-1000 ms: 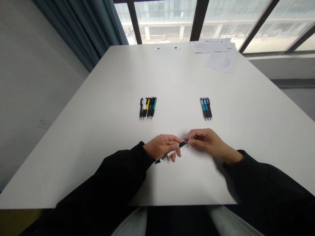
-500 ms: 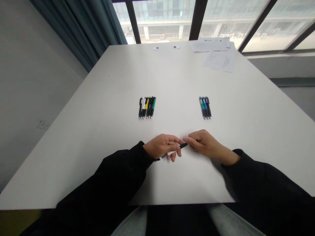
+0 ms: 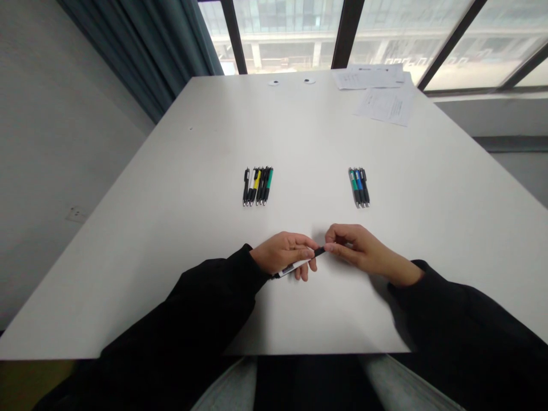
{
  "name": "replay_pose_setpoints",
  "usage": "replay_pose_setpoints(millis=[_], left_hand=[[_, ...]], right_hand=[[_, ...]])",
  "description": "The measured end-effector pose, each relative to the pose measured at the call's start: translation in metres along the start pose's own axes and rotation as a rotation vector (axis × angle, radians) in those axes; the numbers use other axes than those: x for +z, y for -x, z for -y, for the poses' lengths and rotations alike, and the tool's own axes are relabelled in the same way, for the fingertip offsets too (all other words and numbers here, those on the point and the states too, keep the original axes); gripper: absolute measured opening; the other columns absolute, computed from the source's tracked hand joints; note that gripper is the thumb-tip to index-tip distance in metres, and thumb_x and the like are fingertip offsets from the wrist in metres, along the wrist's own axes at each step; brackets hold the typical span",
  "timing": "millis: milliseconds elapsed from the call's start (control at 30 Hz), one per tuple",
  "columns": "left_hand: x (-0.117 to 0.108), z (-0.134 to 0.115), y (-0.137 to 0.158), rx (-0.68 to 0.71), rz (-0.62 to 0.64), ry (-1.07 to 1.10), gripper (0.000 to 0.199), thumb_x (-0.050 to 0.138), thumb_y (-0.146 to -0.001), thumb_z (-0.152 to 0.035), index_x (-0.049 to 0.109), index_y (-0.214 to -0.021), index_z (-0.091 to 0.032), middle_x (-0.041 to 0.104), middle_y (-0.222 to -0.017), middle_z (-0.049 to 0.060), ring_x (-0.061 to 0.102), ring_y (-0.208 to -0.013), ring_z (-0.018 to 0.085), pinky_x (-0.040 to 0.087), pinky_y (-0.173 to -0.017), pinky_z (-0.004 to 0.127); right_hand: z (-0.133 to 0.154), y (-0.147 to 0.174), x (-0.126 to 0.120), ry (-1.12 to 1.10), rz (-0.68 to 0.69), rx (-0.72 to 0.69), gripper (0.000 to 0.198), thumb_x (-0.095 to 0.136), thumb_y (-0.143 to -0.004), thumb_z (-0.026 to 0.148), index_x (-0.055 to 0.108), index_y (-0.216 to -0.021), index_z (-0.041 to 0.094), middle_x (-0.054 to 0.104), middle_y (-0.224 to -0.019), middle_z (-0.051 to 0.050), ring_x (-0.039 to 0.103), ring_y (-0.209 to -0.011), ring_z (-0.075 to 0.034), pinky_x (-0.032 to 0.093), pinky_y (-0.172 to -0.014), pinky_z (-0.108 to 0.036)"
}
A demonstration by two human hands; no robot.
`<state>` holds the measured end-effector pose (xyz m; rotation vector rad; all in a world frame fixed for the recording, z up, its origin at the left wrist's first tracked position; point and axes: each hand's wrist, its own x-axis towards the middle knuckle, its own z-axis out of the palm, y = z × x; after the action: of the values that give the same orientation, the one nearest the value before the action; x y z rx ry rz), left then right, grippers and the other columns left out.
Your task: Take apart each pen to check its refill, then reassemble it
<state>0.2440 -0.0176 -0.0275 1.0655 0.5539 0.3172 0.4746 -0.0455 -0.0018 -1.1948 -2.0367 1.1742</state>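
My left hand (image 3: pixel 280 252) holds a white ballpoint pen (image 3: pixel 296 266) with a black grip, thumb on top and fingers beneath. The pen slants up to the right, low over the table. At its tip end my right hand (image 3: pixel 358 246) is closed, thumb and forefinger pinching the tip; a small part there is hidden by the fingers. Beyond my left hand lies a row of several pens (image 3: pixel 257 187), black, white, yellow and green. Farther right is a smaller group of pens (image 3: pixel 358 187) in green, blue and black.
The white table (image 3: pixel 180 228) runs from my lap to the window. Paper sheets (image 3: pixel 383 105) lie at the back right. Two small white oval pieces (image 3: pixel 309 81) with dark centres sit near the far edge. A blue-grey curtain (image 3: pixel 145 51) hangs at the left.
My right thumb and forefinger have come together on the pen's tip end. The left hand keeps its hold, and more of the white barrel shows. The view has shifted slightly.
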Motion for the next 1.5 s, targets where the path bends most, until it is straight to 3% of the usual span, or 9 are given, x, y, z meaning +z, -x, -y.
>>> replay_pose_setpoints(millis=[133, 300, 667, 833, 1067, 1167, 1267, 1367, 1500], left_hand=[[0.0, 0.0, 0.0, -0.014, 0.018, -0.006, 0.046, 0.075, -0.082, -0.045, 0.058, -0.106, -0.009, 0.07, -0.077, 0.008, 0.069, -0.056, 0.016, 0.053, -0.049, 0.024], [-0.001, 0.0, -0.001, -0.009, 0.023, 0.015, 0.047, 0.074, -0.082, -0.047, 0.058, -0.105, -0.009, 0.07, -0.076, 0.007, 0.071, -0.058, 0.018, 0.054, -0.051, 0.026], [0.005, -0.005, -0.001, -0.076, -0.049, 0.025, 0.05, 0.088, -0.066, -0.032, 0.059, -0.1, -0.01, 0.073, -0.071, 0.007, 0.072, -0.059, 0.021, 0.058, -0.057, 0.032], [0.004, -0.005, -0.002, -0.053, -0.058, 0.054, 0.047, 0.086, -0.069, -0.039, 0.064, -0.097, -0.008, 0.072, -0.074, 0.007, 0.071, -0.061, 0.019, 0.06, -0.061, 0.032], [0.006, -0.007, 0.0, -0.074, 0.0, 0.051, 0.041, 0.086, -0.069, -0.037, 0.064, -0.091, -0.01, 0.071, -0.072, 0.006, 0.071, -0.063, 0.019, 0.059, -0.063, 0.032], [0.004, -0.006, -0.001, 0.006, 0.041, 0.053, 0.037, 0.084, -0.073, -0.036, 0.063, -0.09, -0.011, 0.072, -0.074, 0.008, 0.071, -0.067, 0.019, 0.057, -0.068, 0.032], [0.0, -0.004, -0.004, 0.228, -0.005, 0.094, 0.035, 0.083, -0.075, -0.036, 0.059, -0.088, -0.014, 0.074, -0.082, 0.01, 0.073, -0.08, 0.022, 0.054, -0.08, 0.036], [-0.004, -0.003, -0.007, 0.46, -0.183, 0.178, 0.035, 0.084, -0.074, -0.035, 0.056, -0.086, -0.017, 0.075, -0.093, 0.008, 0.071, -0.093, 0.022, 0.051, -0.089, 0.039], [-0.007, -0.003, -0.008, 0.577, -0.432, 0.18, 0.032, 0.088, -0.069, -0.03, 0.061, -0.081, -0.017, 0.072, -0.09, 0.002, 0.067, -0.086, 0.014, 0.05, -0.082, 0.028]], right_hand=[[0.0, 0.0, 0.002, 0.024, 0.015, 0.05, 0.05, 0.045, -0.1, 0.047, 0.048, -0.059, 0.018, 0.045, -0.054, 0.003, 0.039, -0.052, -0.01, 0.032, -0.054, -0.025], [-0.001, -0.001, 0.001, -0.07, 0.024, 0.021, 0.035, 0.05, -0.097, 0.048, 0.057, -0.081, 0.017, 0.046, -0.064, 0.004, 0.04, -0.059, -0.011, 0.032, -0.055, -0.024], [-0.001, -0.012, 0.011, 0.008, 0.023, 0.196, 0.054, 0.047, -0.095, 0.053, 0.041, -0.054, 0.018, 0.036, -0.05, 0.005, 0.031, -0.049, -0.008, 0.025, -0.05, -0.026], [0.001, -0.008, 0.007, -0.217, -0.019, 0.127, 0.049, 0.045, -0.097, 0.054, 0.044, -0.063, 0.019, 0.043, -0.056, 0.004, 0.035, -0.051, -0.009, 0.029, -0.05, -0.024], [0.001, -0.008, 0.01, -0.179, 0.01, 0.134, 0.052, 0.049, -0.095, 0.053, 0.039, -0.057, 0.019, 0.032, -0.052, 0.006, 0.027, -0.049, -0.008, 0.023, -0.048, -0.025], [-0.004, -0.006, 0.014, -0.424, 0.012, 0.124, 0.051, 0.046, -0.097, 0.057, 0.047, -0.063, 0.018, 0.045, -0.054, 0.004, 0.036, -0.049, -0.009, 0.029, -0.049, -0.025], [-0.004, -0.003, 0.015, -0.651, 0.018, 0.067, 0.043, 0.047, -0.096, 0.059, 0.057, -0.09, 0.018, 0.059, -0.073, -0.001, 0.05, -0.058, -0.011, 0.04, -0.055, -0.026], [0.001, -0.002, 0.016, -0.715, 0.088, 0.034, 0.038, 0.062, -0.092, 0.051, 0.053, -0.112, 0.02, 0.065, -0.087, -0.003, 0.06, -0.073, -0.014, 0.049, -0.065, -0.028], [0.0, -0.003, 0.015, -0.76, 0.045, 0.044, 0.027, 0.065, -0.092, 0.041, 0.058, -0.104, 0.018, 0.071, -0.081, -0.004, 0.064, -0.069, -0.015, 0.052, -0.063, -0.029]])
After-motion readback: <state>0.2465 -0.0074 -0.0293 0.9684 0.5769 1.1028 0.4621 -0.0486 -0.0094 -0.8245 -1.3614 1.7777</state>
